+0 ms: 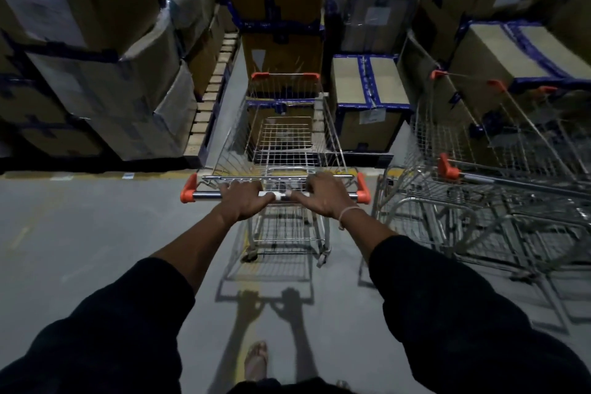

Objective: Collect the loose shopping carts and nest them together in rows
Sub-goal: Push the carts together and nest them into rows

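While both hands, left (pixel 244 198) and right (pixel 323 195), grip its handle (pixel 208 195), the cart (pixel 284 137) stands empty. It is silver wire with orange corners.

row of nested carts (pixel 499 189) runs off the right edge, count can't be told, far ones smeared by blur. fingertips of left hand (pixel 244 198) and right hand (pixel 323 197) curl out of sight behind the cart handle (pixel 275 196). box labels (pixel 374 16) unreadable. cardboard boxes (pixel 80 51) cut at top and left edges. foot (pixel 256 360) partly hidden at bottom
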